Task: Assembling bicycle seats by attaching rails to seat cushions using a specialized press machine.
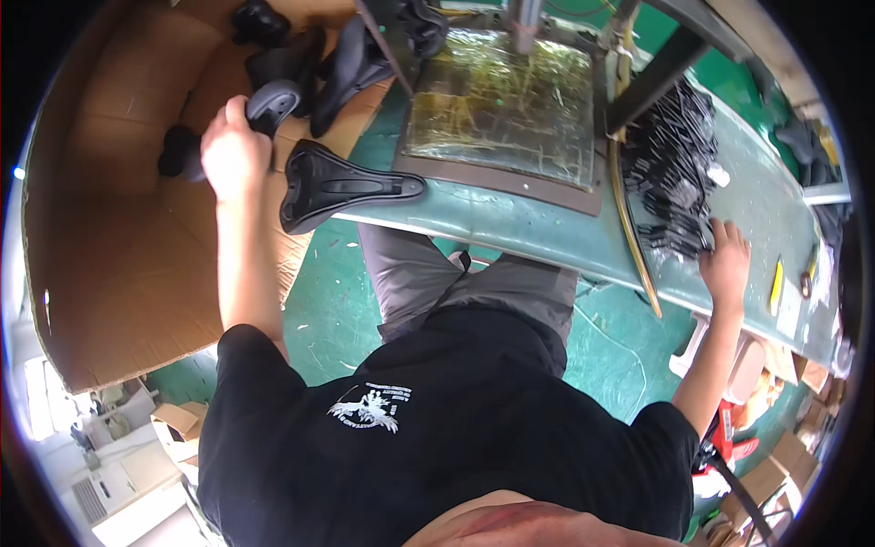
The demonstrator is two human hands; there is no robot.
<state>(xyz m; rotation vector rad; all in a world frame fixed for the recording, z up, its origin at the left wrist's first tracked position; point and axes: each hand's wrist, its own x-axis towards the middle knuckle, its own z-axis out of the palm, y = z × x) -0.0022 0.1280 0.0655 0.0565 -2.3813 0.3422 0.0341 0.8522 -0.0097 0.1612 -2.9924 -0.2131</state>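
My left hand (235,150) is closed around a black bicycle saddle (273,100) over the cardboard box; my fingers hide its middle. Another black saddle (351,187) lies underside up at the table's left front edge, its nose pointing right. At the right, my right hand (726,260) is at the near edge of a heap of thin black rod-like parts (670,164). Its fingers are curled on a small black part (706,237) there, whose exact kind I cannot make out.
The large cardboard box (118,228) on the left holds more black saddles (346,73). Mid-table, a press-like stand carries a plate under clear film (501,109). A brass-coloured strip (633,237) juts past the table's front edge. A yellow-handled tool (777,287) lies far right.
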